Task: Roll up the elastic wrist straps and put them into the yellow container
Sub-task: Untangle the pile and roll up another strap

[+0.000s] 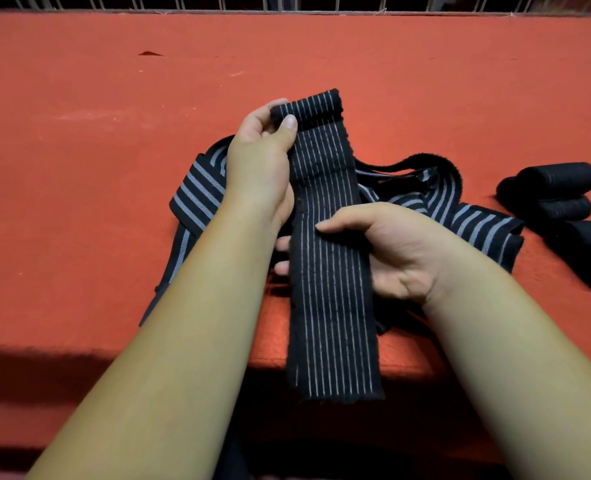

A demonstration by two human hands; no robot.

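A black elastic strap with thin white stripes hangs lengthwise between my hands, its far end rolled over into a small roll. My left hand pinches that rolled end between thumb and fingers. My right hand holds the strap lower down, thumb on top and fingers underneath. The strap's free end hangs over the table's near edge. The yellow container is not in view.
A loose pile of black straps with wider grey stripes lies on the red table under my hands. Rolled black straps sit at the right edge. A wire fence runs along the far side.
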